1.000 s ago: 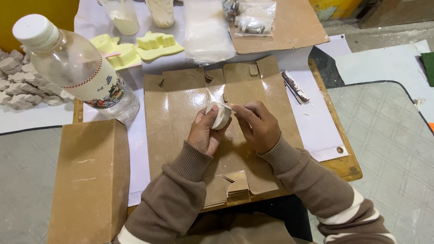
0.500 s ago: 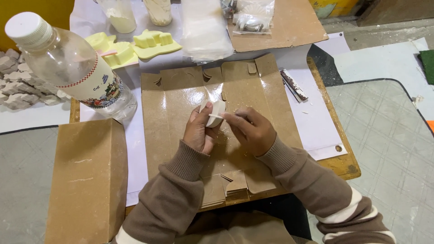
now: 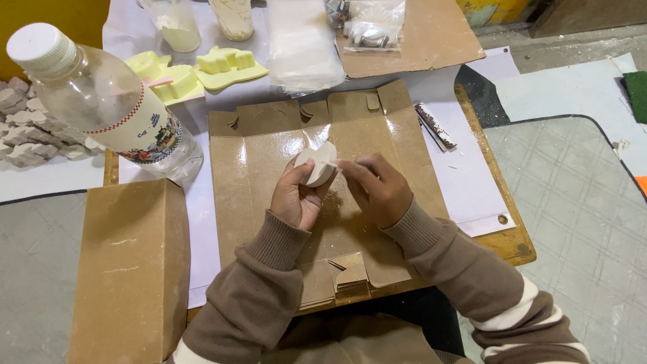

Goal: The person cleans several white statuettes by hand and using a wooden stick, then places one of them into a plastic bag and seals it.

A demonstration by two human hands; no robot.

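Raised slightly, white piece (image 3: 317, 164) stays between hands.

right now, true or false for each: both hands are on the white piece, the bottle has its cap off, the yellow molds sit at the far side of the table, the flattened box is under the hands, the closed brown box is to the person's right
1. The left hand holds the white piece, and the right hand touches its edge. True.
2. The plastic bottle has its cap off. False: a white cap is on it.
3. The yellow molds sit at the far side of the table. True.
4. The flattened box lies under the hands. True.
5. The closed brown box is to the person's right. False: it stands at the left.
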